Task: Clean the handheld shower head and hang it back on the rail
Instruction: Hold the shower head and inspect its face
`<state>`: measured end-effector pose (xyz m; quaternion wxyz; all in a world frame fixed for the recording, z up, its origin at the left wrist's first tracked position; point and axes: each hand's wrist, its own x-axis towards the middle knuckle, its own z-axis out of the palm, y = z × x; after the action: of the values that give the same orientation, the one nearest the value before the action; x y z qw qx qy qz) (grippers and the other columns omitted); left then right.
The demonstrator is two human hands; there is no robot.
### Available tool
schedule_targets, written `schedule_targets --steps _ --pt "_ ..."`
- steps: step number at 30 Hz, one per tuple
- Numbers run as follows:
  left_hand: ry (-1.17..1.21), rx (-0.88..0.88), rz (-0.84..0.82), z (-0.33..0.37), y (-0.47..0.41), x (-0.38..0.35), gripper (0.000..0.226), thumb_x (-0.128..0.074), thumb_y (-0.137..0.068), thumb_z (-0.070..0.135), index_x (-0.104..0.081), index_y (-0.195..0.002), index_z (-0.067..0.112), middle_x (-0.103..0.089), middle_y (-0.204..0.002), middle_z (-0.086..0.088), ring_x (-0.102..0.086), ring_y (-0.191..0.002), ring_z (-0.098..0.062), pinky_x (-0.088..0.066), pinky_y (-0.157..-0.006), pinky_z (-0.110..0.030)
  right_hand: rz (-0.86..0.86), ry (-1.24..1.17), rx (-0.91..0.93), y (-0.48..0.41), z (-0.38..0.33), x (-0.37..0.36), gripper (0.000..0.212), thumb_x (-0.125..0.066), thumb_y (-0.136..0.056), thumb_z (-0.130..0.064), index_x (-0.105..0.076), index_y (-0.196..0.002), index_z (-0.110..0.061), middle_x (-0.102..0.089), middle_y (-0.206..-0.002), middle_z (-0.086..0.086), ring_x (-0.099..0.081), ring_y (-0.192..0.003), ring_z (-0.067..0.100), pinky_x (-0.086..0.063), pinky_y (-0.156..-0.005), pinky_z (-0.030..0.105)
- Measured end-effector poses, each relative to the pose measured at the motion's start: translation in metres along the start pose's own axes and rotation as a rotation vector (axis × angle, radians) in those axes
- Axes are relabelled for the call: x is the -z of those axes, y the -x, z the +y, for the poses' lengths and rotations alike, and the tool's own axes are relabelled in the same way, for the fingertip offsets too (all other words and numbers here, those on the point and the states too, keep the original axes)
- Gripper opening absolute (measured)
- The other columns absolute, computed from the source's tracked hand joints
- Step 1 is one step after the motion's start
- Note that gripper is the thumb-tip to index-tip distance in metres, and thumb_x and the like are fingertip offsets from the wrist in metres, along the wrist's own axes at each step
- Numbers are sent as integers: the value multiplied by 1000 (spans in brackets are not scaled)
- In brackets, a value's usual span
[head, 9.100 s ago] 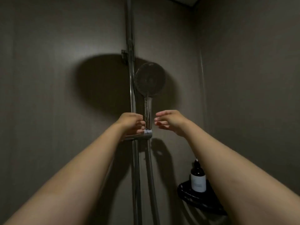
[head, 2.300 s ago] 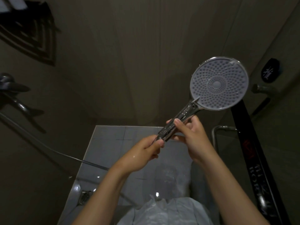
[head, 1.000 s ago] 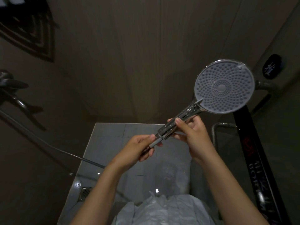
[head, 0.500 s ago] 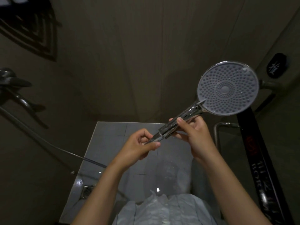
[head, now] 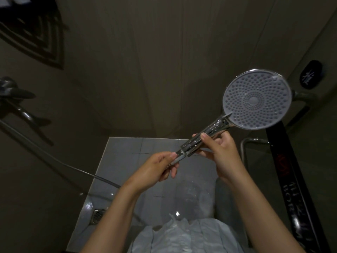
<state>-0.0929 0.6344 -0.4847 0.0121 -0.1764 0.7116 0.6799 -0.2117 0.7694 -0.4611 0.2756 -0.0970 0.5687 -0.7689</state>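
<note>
The fingers [head: 207, 138] of the person's right hand [head: 221, 156] are closed around the chrome handle [head: 204, 138] of the handheld shower head [head: 256, 99], thumb lying across the top. The left hand [head: 155, 169] pinches the lower end of the handle, where the hose connector [head: 177, 158] joins it, with fingers curled shut around it. Both forearms are bare and reach up from the bottom of the view.

The shower head is held in the air at chest level, off its rail, tilted up and to the right. Its round pale grey face, dotted with rings of small nozzles, is turned toward the viewer. Drops of water glint on the handle.

A thin hose [head: 60, 161] trails away to the left toward a dark tap lever [head: 16, 92] on the wall. Below the hands lies a wet, pale tiled floor [head: 127, 152] with a square drain [head: 98, 215] at lower left. A dark slatted corner shelf [head: 36, 37] sits at upper left.

On the right, a black strip [head: 291, 187] bears red and white lettering, too blurred to read. Above it, a small dark oval [head: 311, 73] carries a white mark, also illegible.
</note>
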Motion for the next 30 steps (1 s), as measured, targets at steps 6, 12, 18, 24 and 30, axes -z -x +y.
schedule_targets --steps 6,12,18,24,30 --pt "83 34 17 2 2 2 27 -44 -95 32 -58 -85 10 -53 -55 -3 -31 -37 -8 -22 -39 -18 2 3 -10 0 0 -1 12 -55 -91 -4 -48 -94 -14 -70 -96 13 -72 -80 15 -58 -62 27" --pt "106 59 70 -2 2 3 22 -67 -82 6 -47 -88 13 -53 -50 0 -30 -39 -10 -19 -38 -16 -10 14 -15 1 1 -1 13 -55 -91 -6 -49 -99 -13 -71 -98 13 -72 -84 17 -57 -62 26" --pt "152 22 55 -4 3 4 21 -62 -85 3 -44 -76 11 -55 -51 -3 -29 -32 -6 -20 -34 -13 -15 40 -7 1 3 -2 13 -56 -90 -5 -49 -96 -14 -70 -98 14 -72 -82 16 -58 -63 28" --pt "133 -9 -30 -2 7 5 20 -57 -84 23 -50 -81 5 -59 -56 -5 -32 -32 -5 -24 -34 -13 -17 36 -3 2 2 -2 14 -56 -90 -5 -49 -99 -11 -70 -99 16 -72 -83 17 -59 -64 29" --pt "36 13 -51 -1 9 2 33 -36 -99 26 -56 -81 7 -59 -56 -1 -32 -34 -4 -23 -37 -15 -15 40 -3 4 -1 -4 11 -55 -91 -4 -49 -95 -12 -70 -92 12 -72 -76 14 -58 -61 26"
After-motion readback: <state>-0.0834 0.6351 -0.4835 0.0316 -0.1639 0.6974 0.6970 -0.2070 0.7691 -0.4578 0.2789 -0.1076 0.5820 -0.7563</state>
